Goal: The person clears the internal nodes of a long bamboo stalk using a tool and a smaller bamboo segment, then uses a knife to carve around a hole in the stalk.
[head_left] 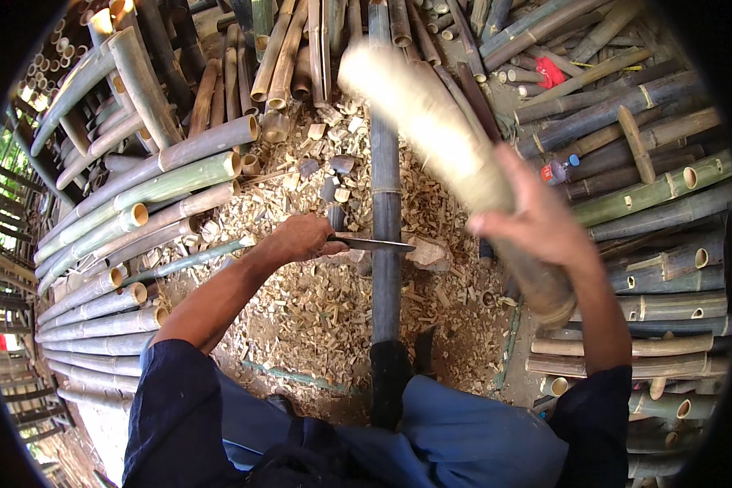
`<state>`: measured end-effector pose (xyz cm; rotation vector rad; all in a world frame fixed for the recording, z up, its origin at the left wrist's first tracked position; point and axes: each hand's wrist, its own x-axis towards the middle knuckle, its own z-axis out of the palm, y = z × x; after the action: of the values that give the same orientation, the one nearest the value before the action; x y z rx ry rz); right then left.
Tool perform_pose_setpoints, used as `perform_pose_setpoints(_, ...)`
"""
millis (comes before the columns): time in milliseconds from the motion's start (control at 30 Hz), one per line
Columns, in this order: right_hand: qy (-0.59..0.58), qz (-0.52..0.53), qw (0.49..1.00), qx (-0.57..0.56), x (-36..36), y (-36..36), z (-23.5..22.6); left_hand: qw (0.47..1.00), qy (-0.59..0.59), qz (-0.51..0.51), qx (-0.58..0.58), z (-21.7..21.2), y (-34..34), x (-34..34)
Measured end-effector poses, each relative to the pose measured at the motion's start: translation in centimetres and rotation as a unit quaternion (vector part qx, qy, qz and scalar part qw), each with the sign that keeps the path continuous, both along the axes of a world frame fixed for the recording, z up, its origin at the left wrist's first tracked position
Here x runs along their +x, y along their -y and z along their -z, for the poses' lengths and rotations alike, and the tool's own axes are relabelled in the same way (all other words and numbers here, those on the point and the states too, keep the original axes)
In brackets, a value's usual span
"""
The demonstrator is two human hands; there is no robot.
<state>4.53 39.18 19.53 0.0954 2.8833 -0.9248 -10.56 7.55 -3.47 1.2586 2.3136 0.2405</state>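
Note:
A long dark bamboo pole (385,175) lies lengthwise in front of me, its near end by my dark boot (389,370). My left hand (299,238) is closed round the handle of a knife (374,244). The knife's blade crosses the pole, resting on or just above it; I cannot tell which. In my right hand (541,215) is a thick, pale wooden club (443,134), blurred by motion. Its broad end is raised beyond the knife, over the pole's right side, and its other end points back toward my right forearm.
Wood chips (301,309) cover the ground around the pole. Cut bamboo poles (183,167) are stacked at the left, and more bamboo (663,203) is piled at the right. A plastic bottle with a blue cap (557,169) lies among the right pile, near a red scrap (551,71).

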Motion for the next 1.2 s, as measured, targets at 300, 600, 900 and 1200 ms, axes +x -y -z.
perform_pose_setpoints(300, 0.212, 0.017, 0.977, 0.023, 2.9, 3.6, 14.8, 0.998, -0.020, 0.061, 0.007, 2.5, -1.8, -0.7)
perform_pose_setpoints(600, -0.127, 0.071, 0.988, -0.043, 0.0, 1.5, 7.2, 0.999, 0.017, 0.035, -0.010, 3.0, -0.1, -1.2)
perform_pose_setpoints(900, 0.207, 0.052, 0.975, -0.070, 4.0, 2.5, 13.9, 0.943, 0.292, -0.002, -0.156, 0.7, -3.0, -2.5)
perform_pose_setpoints(1200, 0.134, 0.357, 0.810, -0.446, 16.6, -1.5, 17.0, 0.977, -0.122, 0.093, -0.151, -6.6, -6.0, -1.1)
